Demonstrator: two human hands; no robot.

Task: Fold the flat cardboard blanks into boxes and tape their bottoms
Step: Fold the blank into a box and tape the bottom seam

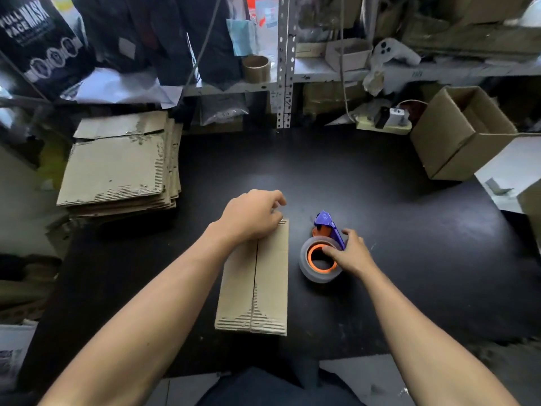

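Note:
A folded cardboard box (263,291) stands on the black table (380,200) with its two bottom flaps closed and the seam facing up. My left hand (251,218) rests on the far end of those flaps, fingers loosely curled over the edge. Just right of the box lies a tape dispenser (323,247), a purple handle with an orange core and a grey roll. My right hand (351,253) grips it, thumb in the orange core and fingers round the purple handle. A stack of flat cardboard blanks (117,168) lies at the table's far left.
An open cardboard box (456,133) stands at the far right corner, a white surface (509,171) beside it. Metal shelving (285,63) with clutter and a spare tape roll (256,68) runs along the back. A power strip (386,124) lies under the shelf.

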